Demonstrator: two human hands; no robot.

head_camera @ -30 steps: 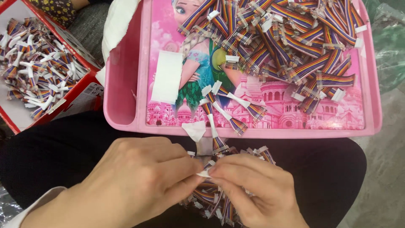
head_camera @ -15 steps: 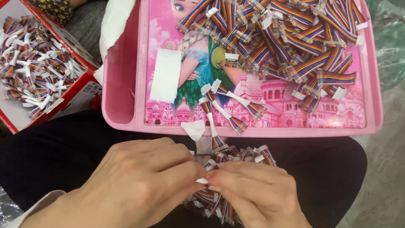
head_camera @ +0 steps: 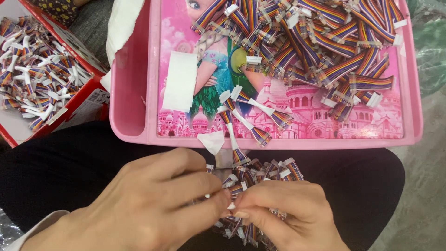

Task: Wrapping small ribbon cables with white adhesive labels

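My left hand [head_camera: 148, 204] and my right hand [head_camera: 283, 211] meet fingertip to fingertip over my lap, pinching a small white-ended rainbow ribbon cable piece [head_camera: 231, 204] between them. Under and around the fingers lies a heap of short rainbow cable pieces [head_camera: 265, 169] on my black trousers. Just beyond, a pink lap tray [head_camera: 134, 88] with a cartoon picture carries a big pile of longer rainbow cables [head_camera: 325, 46] at its far right. Three wrapped cables [head_camera: 253, 118] lie near the tray's front edge, beside a white paper strip [head_camera: 180, 81].
A red cardboard box [head_camera: 69, 109] at the left holds several wrapped cable pieces [head_camera: 32, 79]. A white cloth or paper roll [head_camera: 121, 28] rests by the tray's left end. A small white paper scrap [head_camera: 213, 141] hangs off the tray's front rim. Green plastic shows at the far right.
The hands stay together over the lap, fingers shifting slightly while working the small cable piece. The tray and box have not moved.
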